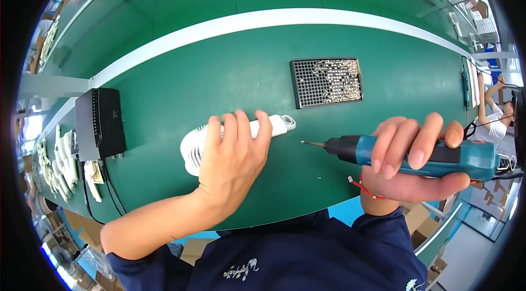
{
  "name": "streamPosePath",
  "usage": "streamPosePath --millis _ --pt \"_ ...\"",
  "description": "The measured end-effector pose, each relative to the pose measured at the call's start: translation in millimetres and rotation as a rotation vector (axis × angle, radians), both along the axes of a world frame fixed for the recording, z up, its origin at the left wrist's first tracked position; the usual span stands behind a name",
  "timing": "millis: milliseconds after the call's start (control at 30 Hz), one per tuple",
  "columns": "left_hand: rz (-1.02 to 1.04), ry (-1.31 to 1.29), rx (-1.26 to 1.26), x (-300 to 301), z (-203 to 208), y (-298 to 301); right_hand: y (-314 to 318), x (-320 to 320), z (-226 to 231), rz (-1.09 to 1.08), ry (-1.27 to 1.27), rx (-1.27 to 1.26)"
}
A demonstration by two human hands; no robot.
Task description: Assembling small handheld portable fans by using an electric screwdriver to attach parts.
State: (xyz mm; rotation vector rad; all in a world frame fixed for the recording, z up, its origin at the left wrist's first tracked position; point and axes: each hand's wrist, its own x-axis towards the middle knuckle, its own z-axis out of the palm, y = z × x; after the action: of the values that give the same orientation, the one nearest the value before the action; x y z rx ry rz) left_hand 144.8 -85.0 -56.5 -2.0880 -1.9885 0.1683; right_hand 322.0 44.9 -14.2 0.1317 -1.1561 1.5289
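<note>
My left hand (234, 146) is closed over the handle of a white handheld device (193, 151) lying on the green table. The device has a ribbed, rounded head on the left; its handle ends in an open loop at the right. Part of the handle is hidden under my fingers. My right hand (411, 154) grips a teal and black electric screwdriver (457, 159), held level above the table. Its thin bit points left, apart from the device and a little below the loop end. Whether a screw sits on the bit tip is too small to tell.
Beyond the hands lies a black perforated tray (312, 106) partly filled with small screws. A black box (97, 124) with cables stands at the left, beside several white parts (64, 162). A white rail (246, 20) crosses behind. Other people work at both sides.
</note>
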Motion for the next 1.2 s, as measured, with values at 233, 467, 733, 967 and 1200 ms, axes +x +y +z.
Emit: streamPosePath --millis 233,467,733,967,1200 --pt "0.119 -0.105 -0.016 22 -9 -28 -7 6 0 0.074 -0.037 -0.034" --pt "0.082 -0.301 -0.038 16 -15 -32 -16 -29 -16 0.029 -0.036 0.100" --pt "0.067 -0.376 0.059 11 -19 -34 -17 -51 -14 0.032 -0.224 0.159" --pt "0.063 -0.433 0.017 6 -20 -37 -22 -66 -17 0.057 -0.249 0.049" --pt "0.055 -0.460 0.037 4 -22 -37 -22 -69 -13 0.039 -0.495 0.276"
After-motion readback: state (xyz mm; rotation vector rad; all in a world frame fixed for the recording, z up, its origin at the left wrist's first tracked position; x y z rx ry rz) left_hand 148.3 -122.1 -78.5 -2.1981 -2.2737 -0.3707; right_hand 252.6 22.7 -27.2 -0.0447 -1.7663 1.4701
